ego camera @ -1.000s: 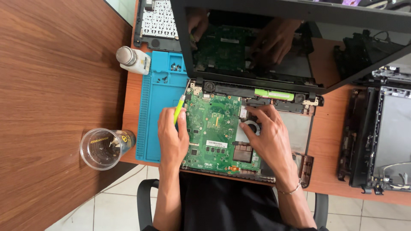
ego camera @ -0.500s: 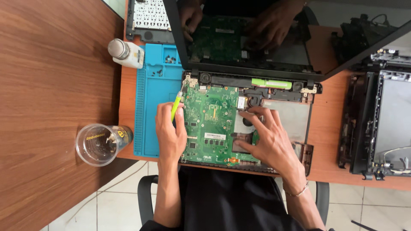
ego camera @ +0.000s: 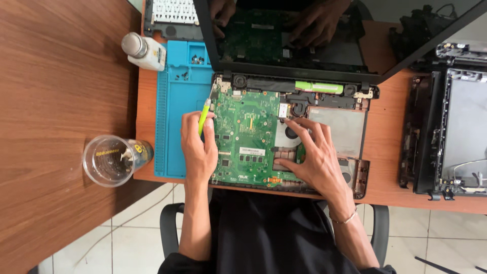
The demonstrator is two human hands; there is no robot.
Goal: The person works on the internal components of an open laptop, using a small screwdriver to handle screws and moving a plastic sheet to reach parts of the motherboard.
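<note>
green circuit board (ego camera: 243,137), blue mat (ego camera: 175,127), lime-green tool (ego camera: 204,115), brown table (ego camera: 56,101)

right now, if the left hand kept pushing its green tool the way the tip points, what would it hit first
Probably the laptop's left hinge, at the green motherboard's top corner. The left hand angles the green-handled screwdriver up there; depth is unclear.

One view only — your head camera, looking almost straight down from above the seat. It sits fairly near the opened laptop base (ego camera: 284,137) at frame centre, your forearms entering from the bottom edge — desk (ego camera: 66,101) left, floor tiles below.
</note>
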